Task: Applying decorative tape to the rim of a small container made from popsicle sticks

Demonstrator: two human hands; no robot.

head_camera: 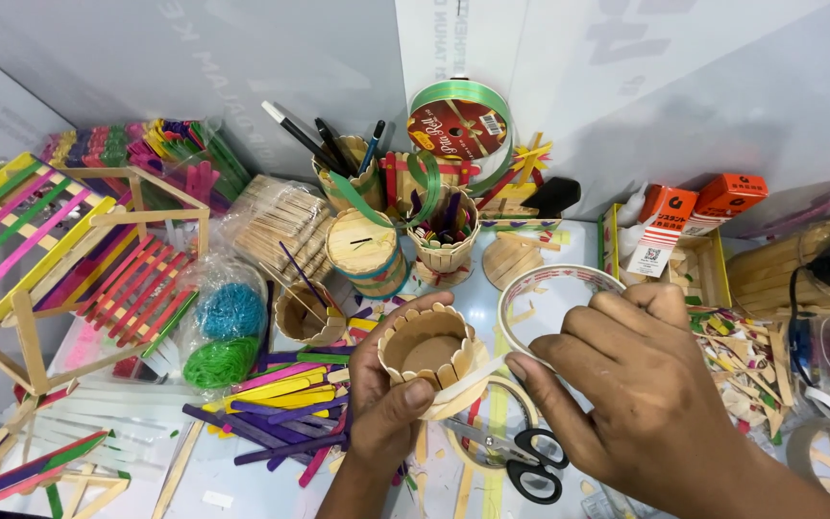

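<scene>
My left hand (381, 404) grips a small round cup made of upright wooden craft sticks (431, 353), thumb pressed on its near rim. My right hand (641, 384) holds a roll of clear tape (554, 288) and pulls a strip of tape (468, 377) across to the cup's right side. Both hands hover over the middle of the cluttered table. Black-handled scissors (523, 457) lie just below the cup.
A coloured stick bench (69, 259) stands at left. Loose coloured sticks (276, 408), bagged rubber bands (228, 332), stick pots with pens (353, 178), a green ribbon spool (458, 120), orange glue bottles (698, 216) in a box and stick scraps (751, 365) crowd the table.
</scene>
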